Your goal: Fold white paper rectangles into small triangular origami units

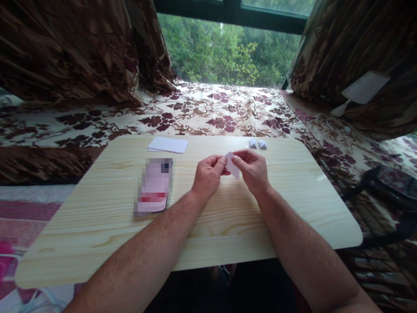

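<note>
A small piece of folded white paper (232, 166) is held up above the table between both hands. My left hand (210, 173) pinches its left edge with thumb and fingers. My right hand (252, 168) grips its upper right side, the thumb pressed on the near face. The fingers behind the paper are partly hidden. Just beyond my right hand, two small folded white paper pieces (257, 144) with raised points sit side by side. A short stack of white paper sheets (168, 144) lies near the far edge, off to the left.
A pale wood-grain table (107, 208) with rounded corners carries everything. Left of my left forearm lies a phone (155, 180), partly pixelated. Past the table is a ledge with floral cloth (221, 108), and a white lamp (365, 88) stands at the right. A dark chair (387, 187) is beside the table.
</note>
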